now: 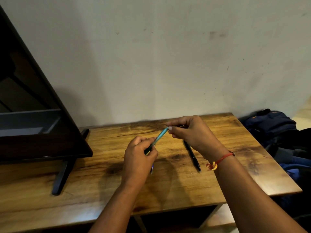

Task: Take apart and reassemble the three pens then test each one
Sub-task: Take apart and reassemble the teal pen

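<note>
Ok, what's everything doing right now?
left hand, grips the teal pen's lower end
right hand, pinches the teal pen's upper end
teal pen, held above the table by both hands
black pen, lying on the table
blue pen, on the table, mostly hidden by left hand
television, screen dark

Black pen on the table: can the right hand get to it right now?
Probably yes: the black pen lies uncovered just below the right hand, though that hand first has to release the teal pen.

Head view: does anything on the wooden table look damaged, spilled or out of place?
Nothing stands out. The left hand and right hand hold the teal plastic pen above the wooden table; the slim black pen lies flat on it.
</note>
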